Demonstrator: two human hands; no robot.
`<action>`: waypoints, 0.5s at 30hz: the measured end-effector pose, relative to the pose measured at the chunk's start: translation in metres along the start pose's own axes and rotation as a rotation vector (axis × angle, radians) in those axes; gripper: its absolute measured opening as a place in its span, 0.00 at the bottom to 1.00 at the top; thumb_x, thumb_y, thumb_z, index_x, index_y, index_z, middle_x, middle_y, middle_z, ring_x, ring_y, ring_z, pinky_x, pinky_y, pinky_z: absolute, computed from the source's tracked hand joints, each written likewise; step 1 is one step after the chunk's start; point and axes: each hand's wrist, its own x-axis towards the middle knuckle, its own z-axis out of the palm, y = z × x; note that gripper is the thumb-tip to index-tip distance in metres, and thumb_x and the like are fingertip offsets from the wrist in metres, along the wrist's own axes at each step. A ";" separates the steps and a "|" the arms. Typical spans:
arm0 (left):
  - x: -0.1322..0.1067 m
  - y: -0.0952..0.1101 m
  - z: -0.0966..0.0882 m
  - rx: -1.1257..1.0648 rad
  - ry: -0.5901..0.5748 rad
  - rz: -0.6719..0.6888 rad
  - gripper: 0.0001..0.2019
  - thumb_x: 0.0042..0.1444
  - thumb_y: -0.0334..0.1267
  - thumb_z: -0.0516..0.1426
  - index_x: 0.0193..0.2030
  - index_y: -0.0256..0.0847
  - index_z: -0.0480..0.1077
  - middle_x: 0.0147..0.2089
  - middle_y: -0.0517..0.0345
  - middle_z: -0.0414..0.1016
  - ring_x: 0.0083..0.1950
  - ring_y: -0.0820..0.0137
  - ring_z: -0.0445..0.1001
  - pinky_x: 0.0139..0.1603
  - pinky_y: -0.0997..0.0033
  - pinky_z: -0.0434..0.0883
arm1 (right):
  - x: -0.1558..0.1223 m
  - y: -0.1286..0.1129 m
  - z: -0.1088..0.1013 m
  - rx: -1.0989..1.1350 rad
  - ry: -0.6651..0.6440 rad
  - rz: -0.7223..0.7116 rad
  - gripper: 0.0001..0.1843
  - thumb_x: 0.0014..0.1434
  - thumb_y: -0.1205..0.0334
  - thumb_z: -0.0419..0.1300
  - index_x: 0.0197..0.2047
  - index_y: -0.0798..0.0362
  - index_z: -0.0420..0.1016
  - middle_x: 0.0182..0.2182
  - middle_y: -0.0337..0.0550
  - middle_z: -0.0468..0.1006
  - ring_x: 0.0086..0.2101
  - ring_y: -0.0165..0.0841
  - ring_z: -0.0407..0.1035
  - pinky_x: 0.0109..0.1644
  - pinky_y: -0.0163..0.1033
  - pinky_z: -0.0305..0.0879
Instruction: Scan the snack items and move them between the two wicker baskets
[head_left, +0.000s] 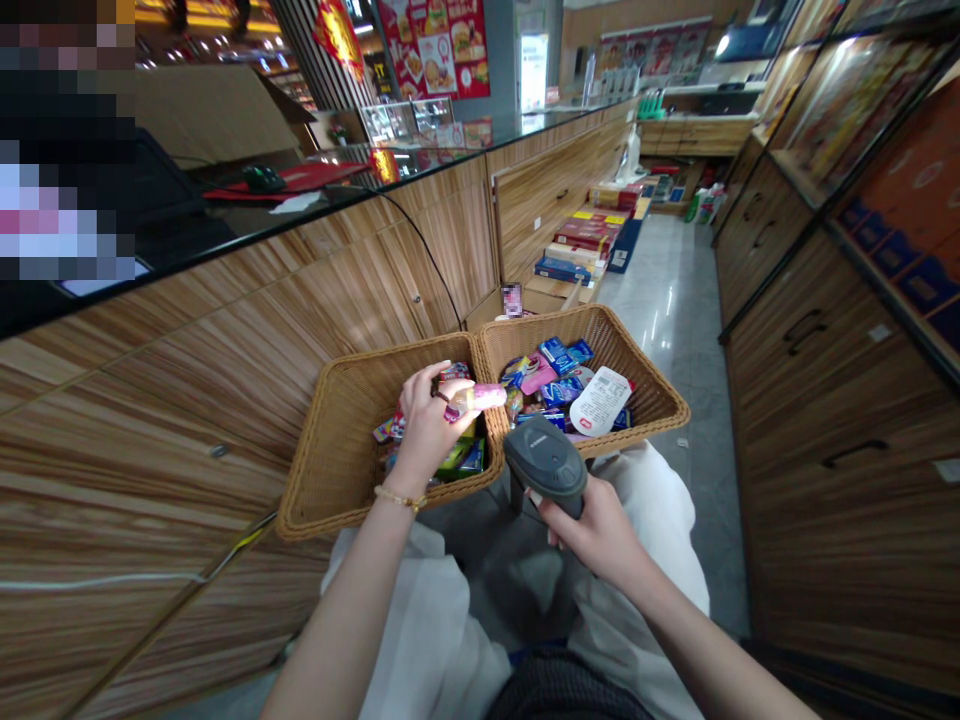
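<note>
My left hand (427, 420) is closed around a small pink packet (480, 398), held over the left wicker basket (337, 455). That basket holds a few small packets at its right side. My right hand (592, 530) grips a dark grey barcode scanner (545, 462), whose head points toward the packet. The right wicker basket (637, 365) beside it is filled with several blue and pink packets and a white pouch (600, 400). Both baskets rest in front of my knees, which are covered by white cloth.
A long wooden counter (225, 330) with a dark glass top runs along the left. Wooden cabinets (825, 400) line the right. A grey tiled aisle (675, 300) lies between, with stacked boxes (585, 245) farther down by the counter. A black cable hangs down the counter front.
</note>
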 end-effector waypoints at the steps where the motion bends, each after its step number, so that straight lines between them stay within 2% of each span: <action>1: 0.000 0.000 0.000 -0.001 0.001 0.005 0.19 0.52 0.33 0.71 0.51 0.47 0.78 0.65 0.48 0.68 0.65 0.51 0.65 0.68 0.47 0.64 | 0.000 0.000 0.000 -0.003 0.001 0.001 0.06 0.58 0.63 0.59 0.38 0.53 0.75 0.20 0.36 0.76 0.19 0.35 0.75 0.29 0.36 0.70; 9: 0.000 0.002 -0.003 -0.017 -0.004 -0.028 0.18 0.53 0.35 0.70 0.50 0.47 0.76 0.64 0.49 0.69 0.65 0.52 0.65 0.67 0.47 0.65 | -0.001 0.002 0.000 -0.001 0.026 0.001 0.05 0.58 0.61 0.59 0.37 0.53 0.74 0.19 0.37 0.76 0.19 0.35 0.74 0.27 0.36 0.69; 15: 0.001 0.000 -0.006 -0.007 0.144 -0.201 0.15 0.57 0.40 0.67 0.50 0.45 0.72 0.63 0.46 0.68 0.65 0.51 0.65 0.68 0.45 0.64 | -0.002 0.006 -0.001 -0.002 0.043 0.001 0.03 0.59 0.62 0.60 0.36 0.52 0.74 0.18 0.36 0.76 0.19 0.34 0.73 0.27 0.35 0.70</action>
